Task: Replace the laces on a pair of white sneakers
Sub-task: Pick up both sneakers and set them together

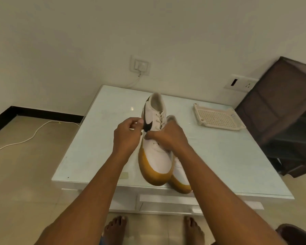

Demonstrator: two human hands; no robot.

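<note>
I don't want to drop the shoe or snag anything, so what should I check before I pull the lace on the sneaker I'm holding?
1. Grip on the held sneaker: the right hand curls over its lace area: ok.
2. Left hand has the lace: its fingers curl beside the shoe, and what they pinch is hidden: cannot tell.
3. Lace threaded through the upper eyelets: ok.
4. Second sneaker stable: it lies partly under the held one, with its toe at the front edge of the table: not ok.
5. Tray out of the way: it sits apart to the right: ok.
</note>
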